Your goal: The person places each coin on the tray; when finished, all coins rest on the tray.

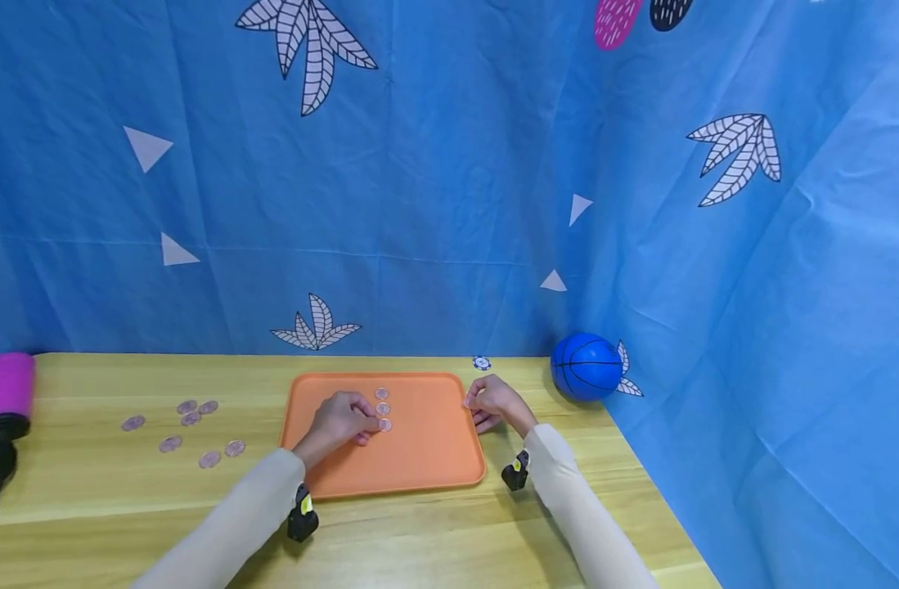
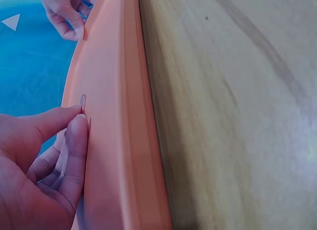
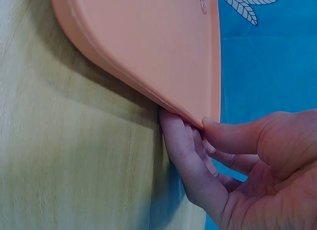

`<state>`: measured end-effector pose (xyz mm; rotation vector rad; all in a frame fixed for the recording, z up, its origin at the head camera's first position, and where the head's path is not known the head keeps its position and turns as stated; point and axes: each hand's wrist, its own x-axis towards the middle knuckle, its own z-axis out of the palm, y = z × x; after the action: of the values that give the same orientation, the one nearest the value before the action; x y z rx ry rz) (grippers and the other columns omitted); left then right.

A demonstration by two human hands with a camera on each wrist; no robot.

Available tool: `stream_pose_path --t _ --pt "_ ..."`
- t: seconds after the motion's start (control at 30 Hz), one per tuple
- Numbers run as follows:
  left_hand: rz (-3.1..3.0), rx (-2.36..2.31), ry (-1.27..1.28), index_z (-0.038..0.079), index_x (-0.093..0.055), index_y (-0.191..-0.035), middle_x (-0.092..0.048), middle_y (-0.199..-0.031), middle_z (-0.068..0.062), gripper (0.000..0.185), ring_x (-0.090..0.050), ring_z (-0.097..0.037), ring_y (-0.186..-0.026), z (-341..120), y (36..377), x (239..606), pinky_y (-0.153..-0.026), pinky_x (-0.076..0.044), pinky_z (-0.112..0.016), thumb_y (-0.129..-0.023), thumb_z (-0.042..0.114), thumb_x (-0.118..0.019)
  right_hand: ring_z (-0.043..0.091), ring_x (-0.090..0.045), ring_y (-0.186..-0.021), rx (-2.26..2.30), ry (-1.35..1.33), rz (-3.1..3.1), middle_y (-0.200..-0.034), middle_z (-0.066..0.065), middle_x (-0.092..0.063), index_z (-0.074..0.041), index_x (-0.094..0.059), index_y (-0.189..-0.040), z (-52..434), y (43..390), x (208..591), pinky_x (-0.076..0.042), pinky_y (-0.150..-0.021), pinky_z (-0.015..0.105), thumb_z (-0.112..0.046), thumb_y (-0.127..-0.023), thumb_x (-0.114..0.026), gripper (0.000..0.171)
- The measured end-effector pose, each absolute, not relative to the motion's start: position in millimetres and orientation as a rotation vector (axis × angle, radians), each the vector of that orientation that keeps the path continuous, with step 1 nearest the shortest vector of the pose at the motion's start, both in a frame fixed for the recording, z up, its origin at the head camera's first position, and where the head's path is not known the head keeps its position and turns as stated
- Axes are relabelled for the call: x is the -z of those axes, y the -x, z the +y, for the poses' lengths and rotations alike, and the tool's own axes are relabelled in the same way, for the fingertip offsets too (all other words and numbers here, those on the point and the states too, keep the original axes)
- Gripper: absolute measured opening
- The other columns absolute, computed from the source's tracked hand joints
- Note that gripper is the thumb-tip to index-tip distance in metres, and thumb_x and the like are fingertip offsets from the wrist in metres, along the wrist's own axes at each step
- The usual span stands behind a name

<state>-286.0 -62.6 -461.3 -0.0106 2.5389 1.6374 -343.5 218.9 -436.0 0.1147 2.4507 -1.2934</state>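
Observation:
My left hand [image 1: 342, 419] is over an orange tray [image 1: 427, 458], a coin [image 2: 83, 101] pinched between its thumb and index finger. In the head view that hand's fingertips are at the nearest of a short line of coins; the middle coin [image 1: 384, 408] and the far coin [image 1: 382, 393] lie flat on the tray. My right hand [image 1: 493, 402] grips the tray's right rim, thumb on top and fingers [image 3: 179, 141] underneath, as the right wrist view shows.
Left of the tray, several loose coins [image 1: 191, 418] lie on the wooden table [image 1: 390, 540]. A magenta and black pump [image 1: 7, 388] is at the far left. A poker chip [image 1: 481, 362] lies behind the tray, near a small blue basketball [image 1: 586, 366] and the blue curtain [image 1: 449, 180].

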Motion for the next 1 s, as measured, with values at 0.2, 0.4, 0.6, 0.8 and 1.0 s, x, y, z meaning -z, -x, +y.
stream_pose_path --t 0.2,0.4,0.6,0.8,1.0 --pt "2.477 -1.692 -0.039 0.001 -0.068 -0.087 -0.075 -0.078 -0.009 0.014 -0.070 -0.018 -0.062 -65.4 287.7 459.9 -0.059 -0.062 -0.031 -0.088 0.004 -0.082 0.018 -0.065 -0.059 1.268 -0.109 2.458 -0.071 0.009 -0.064 0.002 -0.061 -0.094 217.2 343.6 434.6 -0.066 -0.069 0.045 0.002 -0.101 -0.063 0.007" --pt "2.434 -1.739 -0.217 -0.001 -0.068 -0.102 -0.068 -0.086 -0.012 0.014 -0.069 -0.023 -0.069 -79.0 294.9 460.0 -0.062 -0.061 -0.034 -0.092 0.004 -0.077 0.017 -0.064 -0.059 1.231 -0.113 2.472 -0.072 0.008 -0.063 0.002 -0.061 -0.094 216.3 344.0 433.2 -0.065 -0.067 0.042 0.000 -0.101 -0.063 0.008" --pt "2.494 -1.728 -0.393 -0.002 -0.068 -0.112 -0.067 -0.098 -0.012 0.022 -0.068 -0.029 -0.076 -102.8 298.9 450.5 -0.066 -0.061 -0.038 -0.095 0.009 -0.075 0.017 -0.065 -0.059 1.224 -0.132 2.478 -0.070 0.010 -0.062 0.001 -0.060 -0.094 217.2 345.1 434.9 -0.066 -0.069 0.043 -0.001 -0.101 -0.064 0.009" --pt "2.581 -1.715 -0.481 -0.003 -0.067 -0.118 -0.069 -0.104 -0.014 0.029 -0.066 -0.029 -0.088 -124.3 296.3 430.7 -0.077 -0.061 -0.042 -0.096 0.014 -0.076 0.016 -0.063 -0.057 1.238 -0.139 2.477 -0.067 0.009 -0.060 0.000 -0.059 -0.092 218.3 344.9 434.5 -0.065 -0.068 0.042 -0.001 -0.101 -0.064 0.011" --pt "2.655 -1.604 -0.492 0.003 -0.068 -0.124 -0.068 -0.112 -0.016 0.034 -0.064 -0.025 -0.098 -142.6 288.4 421.1 -0.084 -0.054 -0.035 -0.096 0.020 -0.078 0.015 -0.063 -0.058 1.223 -0.129 2.469 -0.069 0.008 -0.060 -0.001 -0.059 -0.092 217.3 344.7 434.2 -0.065 -0.065 0.039 -0.003 -0.102 -0.064 0.011"
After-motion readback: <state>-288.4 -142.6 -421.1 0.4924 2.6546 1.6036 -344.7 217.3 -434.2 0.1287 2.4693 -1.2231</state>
